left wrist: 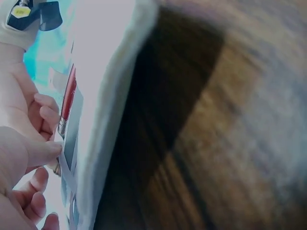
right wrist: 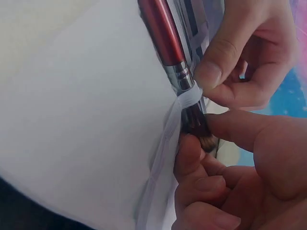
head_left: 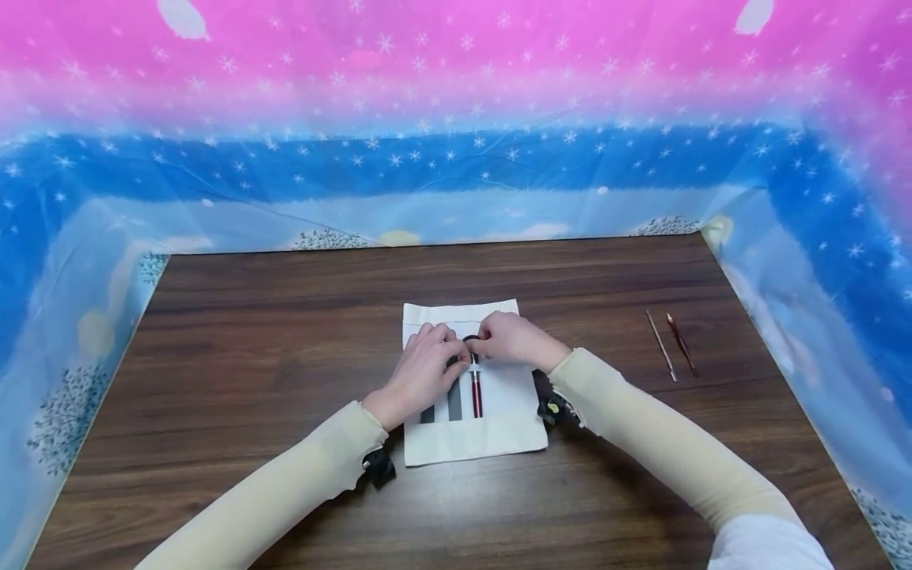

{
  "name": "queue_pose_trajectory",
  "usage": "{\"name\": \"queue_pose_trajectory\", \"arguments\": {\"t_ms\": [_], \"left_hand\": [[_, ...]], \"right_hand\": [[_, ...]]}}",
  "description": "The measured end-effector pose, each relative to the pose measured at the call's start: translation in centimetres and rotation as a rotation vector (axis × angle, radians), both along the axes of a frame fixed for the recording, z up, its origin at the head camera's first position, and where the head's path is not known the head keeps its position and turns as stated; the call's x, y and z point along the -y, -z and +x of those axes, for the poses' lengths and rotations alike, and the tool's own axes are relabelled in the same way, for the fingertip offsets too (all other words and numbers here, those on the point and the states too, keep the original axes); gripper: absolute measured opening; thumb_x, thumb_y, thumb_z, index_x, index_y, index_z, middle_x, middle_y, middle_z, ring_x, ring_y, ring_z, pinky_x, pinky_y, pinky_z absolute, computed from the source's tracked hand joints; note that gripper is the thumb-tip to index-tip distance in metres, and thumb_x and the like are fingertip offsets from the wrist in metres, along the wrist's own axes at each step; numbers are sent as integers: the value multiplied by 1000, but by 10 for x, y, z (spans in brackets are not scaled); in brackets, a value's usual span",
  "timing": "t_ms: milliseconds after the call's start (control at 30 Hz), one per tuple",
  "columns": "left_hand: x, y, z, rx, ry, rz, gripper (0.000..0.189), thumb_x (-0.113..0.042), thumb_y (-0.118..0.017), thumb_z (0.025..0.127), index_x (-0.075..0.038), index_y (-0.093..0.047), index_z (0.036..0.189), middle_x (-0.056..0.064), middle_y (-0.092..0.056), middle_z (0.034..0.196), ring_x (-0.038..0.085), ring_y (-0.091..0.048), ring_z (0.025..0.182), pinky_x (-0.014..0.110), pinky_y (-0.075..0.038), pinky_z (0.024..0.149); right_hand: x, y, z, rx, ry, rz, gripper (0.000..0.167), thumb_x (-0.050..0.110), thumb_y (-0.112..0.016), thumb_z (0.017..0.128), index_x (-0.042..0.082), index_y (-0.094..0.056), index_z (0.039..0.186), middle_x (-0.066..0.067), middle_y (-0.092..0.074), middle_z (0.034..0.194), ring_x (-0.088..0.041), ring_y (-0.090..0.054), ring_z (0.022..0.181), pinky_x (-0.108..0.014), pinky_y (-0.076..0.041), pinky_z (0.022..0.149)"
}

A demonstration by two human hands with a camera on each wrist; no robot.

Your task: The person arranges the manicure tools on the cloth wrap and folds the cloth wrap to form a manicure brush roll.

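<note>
A white cloth pouch (head_left: 477,445) lies open, its lower edge folded up as a pocket. A makeup brush (right wrist: 165,33) with a red handle and silver ferrule stands in that pocket and passes under a white elastic band (right wrist: 190,97). My right hand (head_left: 520,340) pinches the brush's dark bristles (right wrist: 207,143) between thumb and fingers. From the left, my left hand (head_left: 427,360) pinches the elastic band beside the ferrule with thumb and forefinger. Flat grey tools (head_left: 454,402) sit in the pocket left of the brush, their upper parts hidden by my left hand.
Two thin metal-coloured sticks, one pale (head_left: 661,345) and one copper (head_left: 682,344), lie on the brown wooden table (head_left: 285,317) to the right. A snowflake-printed curtain (head_left: 456,158) encloses the back and sides. Black cameras are strapped to both wrists.
</note>
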State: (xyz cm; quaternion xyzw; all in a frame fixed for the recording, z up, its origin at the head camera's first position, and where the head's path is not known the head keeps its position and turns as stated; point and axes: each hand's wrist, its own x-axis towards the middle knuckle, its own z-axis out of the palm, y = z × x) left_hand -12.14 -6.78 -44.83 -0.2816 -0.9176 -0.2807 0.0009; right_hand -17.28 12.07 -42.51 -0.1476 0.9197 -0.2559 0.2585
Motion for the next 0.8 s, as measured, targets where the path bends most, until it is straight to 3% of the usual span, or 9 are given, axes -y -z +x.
{"name": "queue_pose_trajectory", "arguments": {"t_ms": [200,500,800], "left_hand": [[1,2,3,-14,-10,8,6,-12,-76,96,-13,-76,90,2,-60,95,24,-46,88,41,-41,82],[0,-1,3,-18,-23,0,7,-12,-75,97,-13,-75,90,2,-60,95,23,-46,88,40,-39,79],[-2,-1,3,-6,-16,-2,7,-11,-75,96,-13,-75,90,2,-61,95,24,-49,89,42,-42,82]], "right_hand": [[-1,0,6,2,-50,-34,39,28,-62,105,13,-55,70,4,-42,59,-12,-39,54,-26,-35,58],[-5,-1,6,-6,-92,-38,32,27,-63,105,10,-66,78,2,-55,65,-12,-47,60,-26,-39,61],[-16,-3,8,-5,-52,-54,22,27,-68,101,8,-74,90,0,-66,78,-14,-53,67,-27,-43,63]]}}
